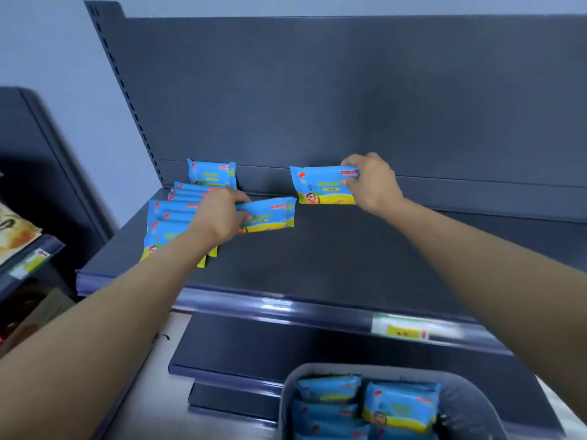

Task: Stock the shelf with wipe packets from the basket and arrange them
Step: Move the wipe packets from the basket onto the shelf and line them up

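Both bare forearms stretched forward. The left hand [219,217] curled round the left packet [270,215]; the right hand [371,182], held higher, pinched the right packet [320,185] by its end.

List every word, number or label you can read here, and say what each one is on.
No text reads clearly.
Right-hand packet: red strip and yellow band of print, too blurred.
Left-hand packet: print blurred.
Basket packets: print blurred.
Price label on the shelf rail: yellow patch with dark marks, unreadable.
Tag on the neighbouring shelf: blurred.
Bag at far left: dark lettering, unreadable.
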Demonstrator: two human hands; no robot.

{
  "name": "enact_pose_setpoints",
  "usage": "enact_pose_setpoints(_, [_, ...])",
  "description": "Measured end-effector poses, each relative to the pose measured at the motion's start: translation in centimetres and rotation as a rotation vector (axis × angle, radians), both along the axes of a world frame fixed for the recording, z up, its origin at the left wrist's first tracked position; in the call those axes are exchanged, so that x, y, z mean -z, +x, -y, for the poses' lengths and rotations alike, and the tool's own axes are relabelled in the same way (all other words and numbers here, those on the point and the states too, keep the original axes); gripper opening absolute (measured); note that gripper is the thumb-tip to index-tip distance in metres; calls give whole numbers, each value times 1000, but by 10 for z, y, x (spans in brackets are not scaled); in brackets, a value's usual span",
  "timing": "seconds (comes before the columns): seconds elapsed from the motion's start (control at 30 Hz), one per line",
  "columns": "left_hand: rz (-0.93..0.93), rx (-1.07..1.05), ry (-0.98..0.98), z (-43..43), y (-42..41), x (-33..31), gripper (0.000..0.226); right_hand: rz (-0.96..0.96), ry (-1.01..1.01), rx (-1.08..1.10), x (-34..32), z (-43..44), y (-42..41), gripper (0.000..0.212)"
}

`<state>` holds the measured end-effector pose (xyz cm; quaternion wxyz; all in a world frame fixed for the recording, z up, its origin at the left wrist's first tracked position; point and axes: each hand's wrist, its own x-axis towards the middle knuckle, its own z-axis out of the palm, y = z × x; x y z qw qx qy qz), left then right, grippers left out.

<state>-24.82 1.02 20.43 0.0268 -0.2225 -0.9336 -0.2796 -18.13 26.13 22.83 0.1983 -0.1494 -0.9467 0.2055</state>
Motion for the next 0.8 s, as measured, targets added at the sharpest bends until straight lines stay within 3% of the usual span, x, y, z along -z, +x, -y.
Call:
enact_pose_setpoints(0.23, [77,147,-24,3,-81,18,14,155,-146,-50,32,30,-114,21])
enact_pose_setpoints(0.47, [96,233,-41,-8,-134,34,22,192,-226,-48,57,41,-170,20])
enact_pose_setpoints(0.8, [-159,307,-285,-35,-188,44,36,115,-74,181,63,47,-188,26])
